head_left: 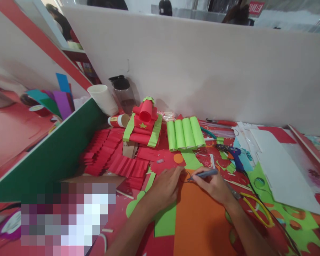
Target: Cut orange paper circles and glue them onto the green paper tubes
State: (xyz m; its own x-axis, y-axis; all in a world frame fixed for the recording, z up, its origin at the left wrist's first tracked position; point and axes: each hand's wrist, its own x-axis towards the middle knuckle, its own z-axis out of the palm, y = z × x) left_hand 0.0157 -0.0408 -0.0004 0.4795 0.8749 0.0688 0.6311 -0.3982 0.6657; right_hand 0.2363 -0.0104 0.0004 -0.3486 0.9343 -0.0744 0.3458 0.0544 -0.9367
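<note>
My right hand (214,185) is closed around a dark pen (204,174), its tip touching the top edge of an orange paper sheet (200,220). My left hand (166,186) lies on the orange sheet's upper left corner with the fingers curled down, pressing the paper flat. A green sheet (165,222) pokes out under the orange one on the left. Beyond the hands lie a row of green paper rolls (185,133) and a red paper tank (144,124) with green strips and a star.
Folded red paper strips (112,156) pile up at the left. A blue glue gun (236,156), yellow-handled scissors (256,208) and white sheets (280,167) lie on the right. A white cup (103,99), a dark bottle (122,92) and a glue stick (118,121) stand by the white partition (202,71).
</note>
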